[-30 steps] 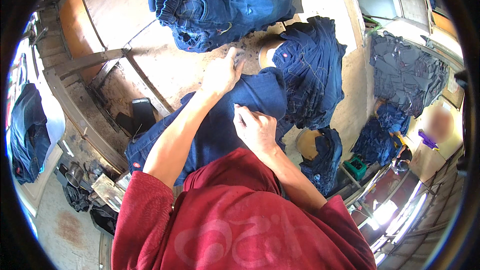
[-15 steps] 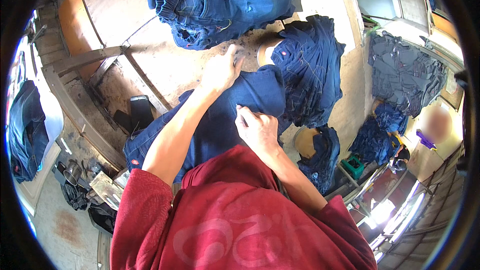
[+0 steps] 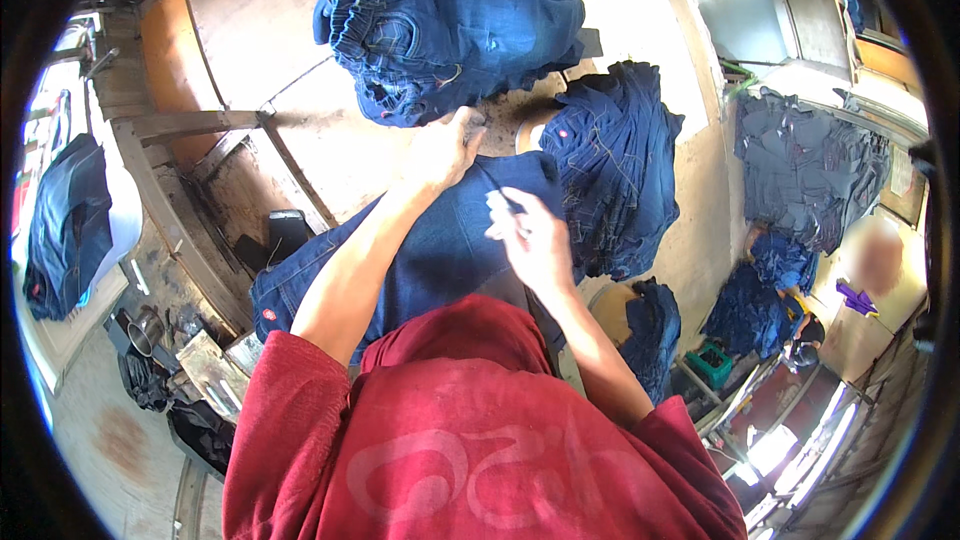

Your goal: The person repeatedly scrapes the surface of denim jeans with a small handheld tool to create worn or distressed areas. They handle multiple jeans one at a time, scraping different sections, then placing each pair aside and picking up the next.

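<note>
A dark blue pair of denim trousers [image 3: 450,240] lies spread across in front of me, with a small red mark near its left end. Beyond its far edge is my left hand [image 3: 452,148], its fingers curled in; anything inside them is hidden. Over the right part of the denim hovers my right hand [image 3: 535,240], somewhat blurred, fingers drawn together. A thin dark thing shows at its fingertips, too indistinct to name. Close to the left hand, a big heap of blue denim trousers [image 3: 500,30] with elastic waists lies on the table.
Another blue denim pile [image 3: 620,170] lies right of my work, with a smaller one [image 3: 652,335] nearer. Grey garments [image 3: 810,165] are stacked farther right, near a green crate [image 3: 710,365]. A wooden frame [image 3: 190,125] and a black box-like thing [image 3: 287,230] stand left.
My right hand has lifted off the denim and shifted slightly right and up, its fingers opening a little. My left hand stays near the far edge. The view has tilted slightly.
</note>
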`<state>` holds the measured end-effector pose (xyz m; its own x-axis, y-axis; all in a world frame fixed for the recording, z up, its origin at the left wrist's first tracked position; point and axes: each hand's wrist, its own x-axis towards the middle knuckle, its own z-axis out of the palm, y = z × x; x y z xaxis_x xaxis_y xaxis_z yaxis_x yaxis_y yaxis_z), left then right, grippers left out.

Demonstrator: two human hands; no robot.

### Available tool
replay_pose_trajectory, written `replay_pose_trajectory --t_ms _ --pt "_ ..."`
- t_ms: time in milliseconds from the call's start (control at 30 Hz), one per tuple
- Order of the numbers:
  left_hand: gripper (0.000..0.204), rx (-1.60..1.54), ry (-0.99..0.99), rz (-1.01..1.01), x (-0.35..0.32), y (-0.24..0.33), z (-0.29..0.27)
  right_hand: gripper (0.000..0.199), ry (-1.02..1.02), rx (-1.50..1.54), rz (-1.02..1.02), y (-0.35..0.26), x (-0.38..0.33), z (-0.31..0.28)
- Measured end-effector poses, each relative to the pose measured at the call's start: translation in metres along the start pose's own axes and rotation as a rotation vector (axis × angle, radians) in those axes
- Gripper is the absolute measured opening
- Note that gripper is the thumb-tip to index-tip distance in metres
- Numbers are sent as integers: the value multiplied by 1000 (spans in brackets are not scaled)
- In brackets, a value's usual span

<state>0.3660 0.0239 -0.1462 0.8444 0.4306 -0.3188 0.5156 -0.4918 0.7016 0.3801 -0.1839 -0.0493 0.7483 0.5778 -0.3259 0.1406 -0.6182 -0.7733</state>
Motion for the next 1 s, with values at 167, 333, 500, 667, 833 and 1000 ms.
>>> replay_pose_trajectory --t_ms 167,333,500,667,833,1000 --pt "40 -8 280 106 -51 3 -54 43 344 265 559 54 -25 -48" --pt "13 301 609 208 -207 -45 -115 41 167 1199 1131 101 -12 -45" --pt "37 494 307 179 -290 -62 -98 39 453 831 735 148 27 -43" --pt "66 493 170 162 -264 -37 -60 35 653 566 751 201 104 -65" --pt "72 305 153 -24 -235 -39 -82 48 244 -201 602 199 102 -93" --pt "64 124 -53 -157 -188 -80 -113 25 275 -152 -11 62 6 -47"
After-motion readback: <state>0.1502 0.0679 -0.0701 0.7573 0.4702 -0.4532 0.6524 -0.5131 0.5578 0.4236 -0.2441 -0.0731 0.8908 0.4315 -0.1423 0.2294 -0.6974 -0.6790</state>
